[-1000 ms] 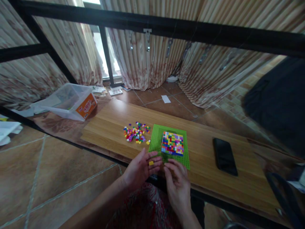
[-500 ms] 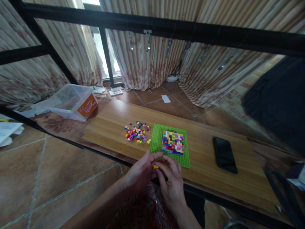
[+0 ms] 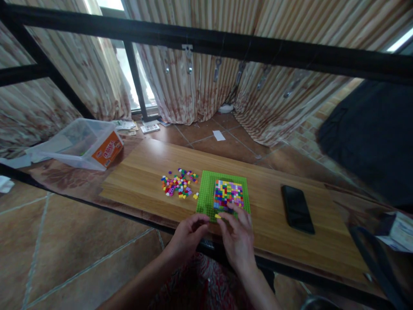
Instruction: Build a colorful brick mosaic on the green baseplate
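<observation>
My right hand [image 3: 238, 234] pinches a small yellow toy brick [image 3: 218, 216] between thumb and fingertips, over the near edge of the green baseplate [image 3: 206, 189]. Its other fingers reach over the near side of a square block of many-coloured bricks [image 3: 228, 191] on that plate. My left hand [image 3: 189, 234] is beside the plate's near left corner, fingers curled in toward the thumb; whatever lies inside them is hidden. Left of the plate, loose coloured bricks [image 3: 180, 183] lie scattered on the wooden board [image 3: 135, 176].
A black phone [image 3: 297, 209] lies on the right part of the board. A clear plastic bin [image 3: 80, 146] with an orange label stands beyond its left end. A dark metal bar [image 3: 213, 41] runs across above, with curtains behind.
My hands have moved apart. The right one has carried the yellow brick forward to the baseplate, while the left has curled its fingers. The camera view has shifted slightly.
</observation>
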Available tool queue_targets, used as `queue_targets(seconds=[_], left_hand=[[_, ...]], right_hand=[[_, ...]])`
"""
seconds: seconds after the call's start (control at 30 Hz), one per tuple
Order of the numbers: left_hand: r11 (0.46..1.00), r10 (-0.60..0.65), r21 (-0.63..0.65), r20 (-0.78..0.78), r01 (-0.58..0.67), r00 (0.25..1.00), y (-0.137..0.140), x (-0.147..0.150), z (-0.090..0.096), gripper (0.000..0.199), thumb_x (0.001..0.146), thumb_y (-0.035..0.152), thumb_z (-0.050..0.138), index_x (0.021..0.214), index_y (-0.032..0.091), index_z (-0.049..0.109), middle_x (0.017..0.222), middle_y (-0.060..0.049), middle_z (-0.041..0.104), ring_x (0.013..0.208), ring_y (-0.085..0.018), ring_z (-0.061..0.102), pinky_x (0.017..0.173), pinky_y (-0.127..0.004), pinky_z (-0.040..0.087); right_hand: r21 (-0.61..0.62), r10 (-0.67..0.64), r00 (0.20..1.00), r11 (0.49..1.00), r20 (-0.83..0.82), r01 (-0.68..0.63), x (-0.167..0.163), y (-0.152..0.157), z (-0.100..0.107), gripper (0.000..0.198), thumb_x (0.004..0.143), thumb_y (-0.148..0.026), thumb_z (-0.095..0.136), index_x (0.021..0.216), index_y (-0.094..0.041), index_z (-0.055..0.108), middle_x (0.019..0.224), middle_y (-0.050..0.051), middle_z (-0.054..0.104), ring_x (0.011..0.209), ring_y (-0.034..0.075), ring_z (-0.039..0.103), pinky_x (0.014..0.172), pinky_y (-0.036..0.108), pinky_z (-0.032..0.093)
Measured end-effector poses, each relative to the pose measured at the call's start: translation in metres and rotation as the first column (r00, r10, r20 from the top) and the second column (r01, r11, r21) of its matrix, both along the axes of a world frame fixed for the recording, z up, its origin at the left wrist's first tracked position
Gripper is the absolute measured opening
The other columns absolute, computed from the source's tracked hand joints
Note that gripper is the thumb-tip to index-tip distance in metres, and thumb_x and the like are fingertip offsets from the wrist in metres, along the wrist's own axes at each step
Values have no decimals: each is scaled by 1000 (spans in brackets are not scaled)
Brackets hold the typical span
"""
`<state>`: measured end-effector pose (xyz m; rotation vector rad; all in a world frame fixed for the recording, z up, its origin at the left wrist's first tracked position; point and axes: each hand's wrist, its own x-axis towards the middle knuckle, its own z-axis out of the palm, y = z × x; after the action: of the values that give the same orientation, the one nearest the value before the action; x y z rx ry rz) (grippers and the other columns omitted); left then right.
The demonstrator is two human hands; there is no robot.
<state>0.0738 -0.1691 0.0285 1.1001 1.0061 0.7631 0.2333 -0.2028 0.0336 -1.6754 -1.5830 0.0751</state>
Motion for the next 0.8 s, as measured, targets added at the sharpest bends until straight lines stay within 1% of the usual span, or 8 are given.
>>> queue_targets(seconds=[0.1,0.2,0.4,0.57,0.7,0.8], left_hand=[[995,-17,100,-88,26,996,6,1,-5,29,80,31,62,106,18,66,86,-3,64,81,-16,56,76,-27,44],[987,-63,136,-146,83,987,13,6,-4,39,81,32,61,119,20,63,86,-3,64,76,-16,55,72,-26,43],[961,-188,168,-189,221,964,21,20,10,53,83,27,57,135,19,52,80,-2,64,64,-14,50,61,-24,38],[946,-198,199,-264,254,944,21,27,13,54,83,25,54,136,18,51,83,-3,66,66,-15,53,63,-25,40],[944,-185,221,-254,243,949,20,30,13,55,82,25,55,136,19,51,82,-3,66,66,-15,54,64,-26,41],[940,-187,225,-284,255,941,21,30,14,57,82,25,55,139,19,48,82,-3,67,66,-15,55,63,-26,41]], right_hand=[[23,-17,998,1000,65,16,12,21,-2,19,91,-29,55,93,-25,73,119,8,60,111,24,51,93,45,46],[17,-12,994,1000,107,10,19,34,-5,22,91,-29,53,94,-25,74,121,8,59,111,24,50,93,45,45],[9,-59,986,998,159,58,23,38,-12,22,91,-29,53,98,-24,73,124,8,58,111,25,50,96,47,42],[11,-67,994,998,86,66,22,34,-9,22,90,-30,53,101,-23,71,124,9,59,112,24,52,95,46,42],[34,-120,992,992,-31,121,20,36,-6,26,91,-36,51,101,-21,70,117,11,61,111,24,54,95,46,43],[15,-173,982,984,-70,175,18,41,-7,31,91,-40,51,106,-19,68,119,13,60,113,26,52,96,47,41]])
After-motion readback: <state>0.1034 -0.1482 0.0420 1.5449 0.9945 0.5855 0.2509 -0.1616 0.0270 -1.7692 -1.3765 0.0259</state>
